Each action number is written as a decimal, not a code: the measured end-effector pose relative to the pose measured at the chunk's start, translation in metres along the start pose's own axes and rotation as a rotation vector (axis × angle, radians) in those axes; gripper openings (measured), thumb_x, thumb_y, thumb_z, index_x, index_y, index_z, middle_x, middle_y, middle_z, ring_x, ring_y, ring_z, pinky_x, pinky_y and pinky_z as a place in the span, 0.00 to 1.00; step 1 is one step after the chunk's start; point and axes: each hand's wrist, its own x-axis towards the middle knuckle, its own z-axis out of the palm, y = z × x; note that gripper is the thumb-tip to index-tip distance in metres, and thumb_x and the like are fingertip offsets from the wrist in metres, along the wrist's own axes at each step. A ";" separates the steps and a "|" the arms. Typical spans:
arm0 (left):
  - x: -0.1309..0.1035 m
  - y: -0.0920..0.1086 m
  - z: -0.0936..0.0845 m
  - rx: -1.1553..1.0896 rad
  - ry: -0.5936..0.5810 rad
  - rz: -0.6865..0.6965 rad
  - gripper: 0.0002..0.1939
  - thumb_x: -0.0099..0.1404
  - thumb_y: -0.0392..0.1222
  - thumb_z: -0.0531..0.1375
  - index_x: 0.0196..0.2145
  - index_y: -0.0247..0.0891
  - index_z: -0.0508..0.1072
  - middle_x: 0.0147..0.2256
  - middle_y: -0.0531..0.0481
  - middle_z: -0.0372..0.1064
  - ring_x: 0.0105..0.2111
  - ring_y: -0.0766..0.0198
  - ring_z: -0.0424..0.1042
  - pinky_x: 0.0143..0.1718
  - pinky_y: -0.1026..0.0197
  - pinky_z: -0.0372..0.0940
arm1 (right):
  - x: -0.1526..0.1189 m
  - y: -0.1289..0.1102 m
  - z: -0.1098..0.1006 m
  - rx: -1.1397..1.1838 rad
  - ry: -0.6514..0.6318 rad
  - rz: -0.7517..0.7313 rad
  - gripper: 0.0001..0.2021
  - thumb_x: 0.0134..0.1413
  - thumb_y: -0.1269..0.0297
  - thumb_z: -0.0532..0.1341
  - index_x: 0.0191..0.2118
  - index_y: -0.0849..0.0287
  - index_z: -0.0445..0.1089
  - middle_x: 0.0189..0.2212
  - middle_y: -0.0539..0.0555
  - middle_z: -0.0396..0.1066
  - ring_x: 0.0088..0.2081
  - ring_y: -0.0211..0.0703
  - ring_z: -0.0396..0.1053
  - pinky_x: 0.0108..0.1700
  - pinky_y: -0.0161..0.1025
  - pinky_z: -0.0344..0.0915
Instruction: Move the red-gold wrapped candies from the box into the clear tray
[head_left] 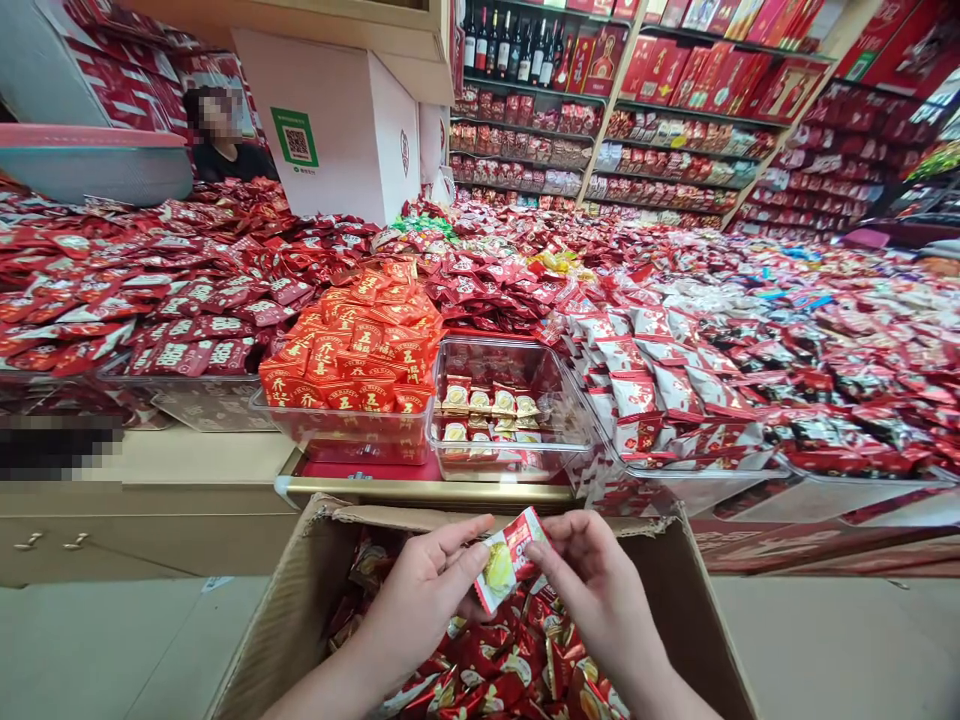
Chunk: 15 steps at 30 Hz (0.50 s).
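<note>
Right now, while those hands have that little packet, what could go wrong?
The small packet is pinched between the left hand and right hand above the open cardboard box, so it might slip and get mixed in with the red packets inside.

The orange packets are heaped higher than the rim of their clear tray, so a bump could make some slide off.

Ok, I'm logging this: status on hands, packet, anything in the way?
Left hand, right hand: both gripping one wrapped packet. Held above open carton. Nothing visibly blocking either hand.
</note>
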 end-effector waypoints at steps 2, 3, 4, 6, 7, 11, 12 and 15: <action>0.001 -0.005 -0.001 -0.004 0.022 0.013 0.26 0.52 0.50 0.61 0.47 0.36 0.68 0.31 0.48 0.73 0.27 0.65 0.68 0.26 0.65 0.65 | -0.006 0.001 0.000 -0.289 0.054 -0.260 0.03 0.50 0.66 0.57 0.29 0.57 0.62 0.31 0.54 0.64 0.30 0.38 0.64 0.29 0.35 0.65; 0.001 -0.007 -0.002 -0.006 0.031 0.017 0.26 0.53 0.50 0.61 0.48 0.36 0.67 0.32 0.48 0.73 0.28 0.64 0.69 0.27 0.64 0.65 | -0.008 0.000 0.001 -0.385 0.060 -0.373 0.01 0.50 0.68 0.57 0.29 0.57 0.63 0.32 0.54 0.63 0.31 0.39 0.65 0.31 0.35 0.65; 0.002 -0.008 -0.003 -0.012 0.036 0.021 0.26 0.53 0.50 0.61 0.48 0.36 0.67 0.32 0.48 0.73 0.28 0.63 0.69 0.28 0.63 0.66 | -0.011 0.000 0.001 -0.444 0.057 -0.454 0.02 0.50 0.69 0.57 0.31 0.56 0.64 0.33 0.55 0.63 0.33 0.40 0.65 0.32 0.35 0.66; 0.002 -0.007 -0.004 -0.046 0.037 0.025 0.27 0.53 0.50 0.61 0.49 0.36 0.66 0.33 0.48 0.73 0.30 0.62 0.69 0.29 0.61 0.66 | -0.014 -0.001 0.001 -0.511 0.053 -0.522 0.06 0.50 0.70 0.57 0.36 0.56 0.64 0.36 0.57 0.63 0.38 0.43 0.65 0.35 0.37 0.67; 0.002 -0.006 -0.005 -0.072 0.031 0.026 0.27 0.53 0.50 0.61 0.49 0.37 0.65 0.34 0.47 0.73 0.31 0.61 0.69 0.29 0.60 0.67 | -0.014 0.000 0.001 -0.534 0.047 -0.522 0.07 0.50 0.69 0.57 0.38 0.56 0.64 0.38 0.58 0.62 0.40 0.45 0.65 0.37 0.38 0.68; -0.001 0.001 -0.004 -0.175 -0.020 0.017 0.28 0.55 0.46 0.59 0.52 0.38 0.59 0.35 0.47 0.72 0.32 0.61 0.69 0.32 0.59 0.67 | -0.009 0.003 0.000 -0.540 -0.021 -0.416 0.08 0.52 0.68 0.56 0.40 0.56 0.63 0.43 0.61 0.61 0.44 0.47 0.64 0.40 0.41 0.68; -0.002 0.003 -0.003 -0.188 -0.033 0.014 0.27 0.56 0.45 0.59 0.52 0.38 0.57 0.35 0.47 0.71 0.32 0.62 0.69 0.32 0.59 0.67 | -0.008 0.004 -0.001 -0.530 -0.037 -0.396 0.08 0.52 0.68 0.55 0.40 0.57 0.63 0.44 0.61 0.60 0.44 0.46 0.64 0.40 0.40 0.68; -0.001 0.004 -0.003 -0.186 -0.056 0.019 0.25 0.58 0.43 0.57 0.52 0.38 0.55 0.35 0.47 0.71 0.32 0.62 0.69 0.32 0.60 0.66 | -0.005 0.004 -0.003 -0.534 -0.016 -0.402 0.08 0.52 0.68 0.55 0.40 0.57 0.63 0.47 0.62 0.59 0.45 0.46 0.64 0.40 0.41 0.68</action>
